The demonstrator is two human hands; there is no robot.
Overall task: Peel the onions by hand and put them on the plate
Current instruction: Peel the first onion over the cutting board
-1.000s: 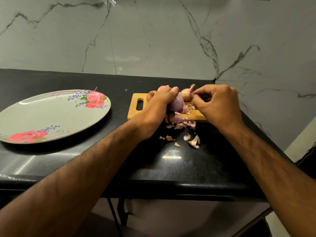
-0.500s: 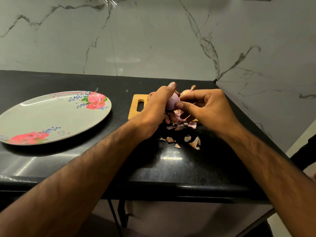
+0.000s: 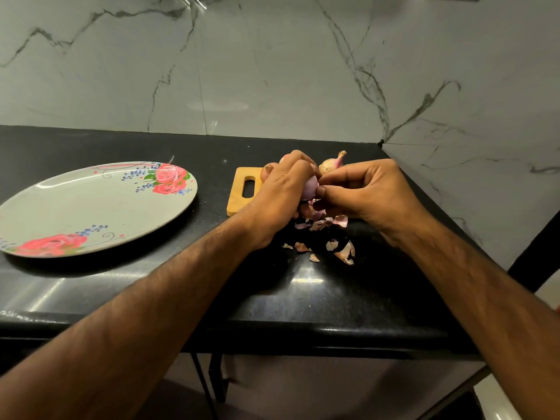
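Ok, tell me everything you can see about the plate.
The plate is large, round, glossy and pale grey. Red-pink roses with green leaves and small blue sprigs decorate its far-right and near-left rim. It lies flat on the black counter, left of the wooden cutting board and apart from it. Nothing lies on it; its left edge leaves the frame.

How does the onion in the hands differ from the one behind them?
The held onion looks smooth, pale purple, mostly bare; the rear onion wears papery skin with a dry stem tip. The left hand grips the held onion while the right hand pinches at it; the rear onion is in neither grip. Both are small, off the plate.
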